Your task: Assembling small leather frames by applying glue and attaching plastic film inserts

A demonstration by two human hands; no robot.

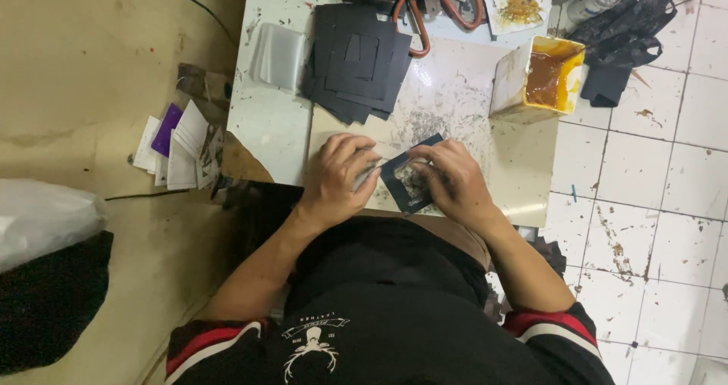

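So the small dark rectangular piece of leather-like sheet [409, 179] sits at the near edge of the pale scuffed worktop [273, 127], right in front of the person. The left hand [337, 179] is curled, its grip closed on a thin silvery tool [369, 174] whose tip touches the piece. The right hand [453, 180] pins the piece flat from the other side, fingers pressed down on it.

My guess is it's light and floppy, so it would slide or curl if not held down; best held flat near an edge, away from the smeared middle.

Beyond the piece lies a stack of dark cut sheets [356, 62], and to its right an open yellow tin of brown glue [542, 78]. Orange-handled scissors [413, 25] lie past the stack.
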